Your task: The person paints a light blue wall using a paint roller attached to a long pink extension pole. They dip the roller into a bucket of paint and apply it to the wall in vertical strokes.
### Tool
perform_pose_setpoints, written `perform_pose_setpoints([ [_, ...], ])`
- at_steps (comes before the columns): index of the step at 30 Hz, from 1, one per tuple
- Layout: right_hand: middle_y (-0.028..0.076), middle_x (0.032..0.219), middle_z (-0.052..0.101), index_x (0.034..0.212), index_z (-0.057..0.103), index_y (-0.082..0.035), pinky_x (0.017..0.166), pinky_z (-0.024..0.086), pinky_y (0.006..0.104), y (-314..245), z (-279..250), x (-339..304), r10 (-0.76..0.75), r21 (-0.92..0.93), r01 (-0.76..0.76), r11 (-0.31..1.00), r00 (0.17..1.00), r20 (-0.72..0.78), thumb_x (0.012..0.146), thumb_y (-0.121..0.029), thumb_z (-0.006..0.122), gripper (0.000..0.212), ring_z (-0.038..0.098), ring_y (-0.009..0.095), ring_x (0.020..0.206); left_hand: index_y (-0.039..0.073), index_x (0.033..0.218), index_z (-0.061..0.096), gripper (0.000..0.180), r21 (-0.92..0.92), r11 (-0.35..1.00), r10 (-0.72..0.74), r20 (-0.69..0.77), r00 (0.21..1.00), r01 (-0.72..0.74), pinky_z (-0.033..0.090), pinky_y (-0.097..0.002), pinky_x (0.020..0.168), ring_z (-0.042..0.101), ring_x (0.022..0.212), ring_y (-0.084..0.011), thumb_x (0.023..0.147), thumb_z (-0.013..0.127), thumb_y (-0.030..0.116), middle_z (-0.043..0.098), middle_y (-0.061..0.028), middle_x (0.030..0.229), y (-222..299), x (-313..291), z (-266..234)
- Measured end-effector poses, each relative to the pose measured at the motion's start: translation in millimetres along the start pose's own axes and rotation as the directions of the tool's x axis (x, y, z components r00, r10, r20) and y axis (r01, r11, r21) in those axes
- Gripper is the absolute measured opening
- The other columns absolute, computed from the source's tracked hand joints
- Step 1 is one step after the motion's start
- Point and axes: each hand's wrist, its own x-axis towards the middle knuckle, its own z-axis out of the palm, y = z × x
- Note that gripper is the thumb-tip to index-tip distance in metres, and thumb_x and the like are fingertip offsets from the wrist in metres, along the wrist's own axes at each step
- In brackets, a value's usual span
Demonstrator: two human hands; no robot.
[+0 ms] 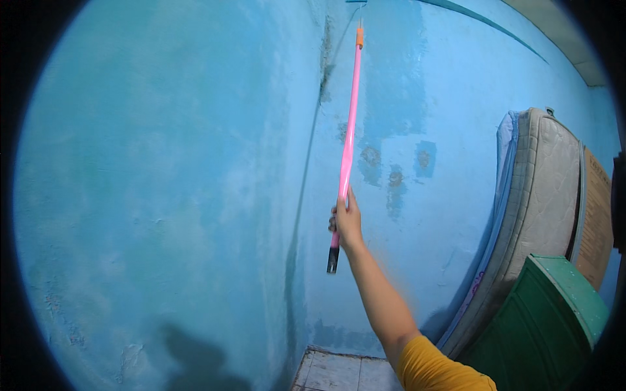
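My right hand (347, 221) is wrapped around the lower part of a long pink pole (351, 124), just above its black end (333, 259). The arm reaches up from the lower right, in a yellow sleeve. At the pole's top is an orange handle (360, 38) with a thin metal rod, leading to a paint roller (356, 2) cut off by the upper edge. The roller is up by the blue wall (456, 85), near the corner; whether it touches cannot be made out. Darker blue patches (394, 72) mark that wall. My left hand is out of view.
A second blue wall (163, 130) stands on the left, meeting the first at a stained corner. To the right, a grey mattress (528, 176) leans upright beside brown cardboard (595, 218), behind a green metal piece (541, 319). Pale floor tiles (332, 370) show below.
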Motion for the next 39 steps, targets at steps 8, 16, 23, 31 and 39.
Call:
perform_pose_setpoints([
  [8,-0.001,0.065,0.046,0.152,0.019,-0.027,0.04,0.037,0.0246,137,-47,-152,0.072,-0.143,-0.074,0.987,0.997,-0.019,0.103,-0.028,0.041,0.054,0.039,0.007,0.047,0.009,0.116,0.061,0.028,-0.073,0.997,0.03,0.055,0.998,-0.026,0.047,-0.0321,0.062,0.057,0.069,-0.016,0.1,0.048,0.027,0.066,-0.0054,0.088,-23,14,12],
  [16,-0.003,0.063,0.039,0.153,0.017,-0.027,0.04,0.034,0.0234,154,-65,-189,0.107,-0.106,-0.111,0.988,0.994,-0.038,0.103,-0.025,0.041,0.055,0.036,0.006,0.047,0.006,0.113,0.061,0.027,0.026,0.999,0.035,0.11,0.993,-0.038,0.048,-0.0337,0.064,0.059,0.071,-0.0168,0.099,0.047,0.024,0.066,-0.0063,0.088,17,-9,12],
  [23,-0.003,0.065,0.041,0.153,0.019,-0.02,0.041,0.037,0.0232,91,-37,-87,0.076,-0.065,-0.077,0.995,0.997,-0.009,0.102,-0.022,0.04,0.055,0.04,0.006,0.049,0.004,0.114,0.06,0.027,-0.052,0.985,0.168,0.078,0.983,-0.164,0.05,-0.0349,0.066,0.061,0.072,-0.0198,0.099,0.048,0.022,0.066,-0.0082,0.089,-31,25,13],
  [31,-0.003,0.062,0.038,0.153,0.017,-0.024,0.04,0.035,0.0235,187,-65,-177,0.041,-0.229,-0.053,0.972,0.998,-0.057,0.104,-0.028,0.038,0.054,0.037,0.006,0.048,0.002,0.108,0.063,0.026,0.139,0.983,0.121,0.004,0.993,-0.12,0.05,-0.0328,0.066,0.06,0.071,-0.0195,0.097,0.049,0.021,0.065,-0.0083,0.087,-64,44,17],
  [39,-0.001,0.068,0.043,0.153,0.017,-0.014,0.048,0.04,0.0244,168,-50,-172,0.089,-0.209,-0.099,0.973,0.995,-0.054,0.103,-0.021,0.037,0.055,0.041,0.007,0.053,0.005,0.111,0.062,0.024,0.022,0.985,0.169,0.045,0.985,-0.171,0.048,-0.0307,0.064,0.058,0.071,-0.017,0.098,0.047,0.018,0.064,-0.0069,0.086,-58,34,8],
])
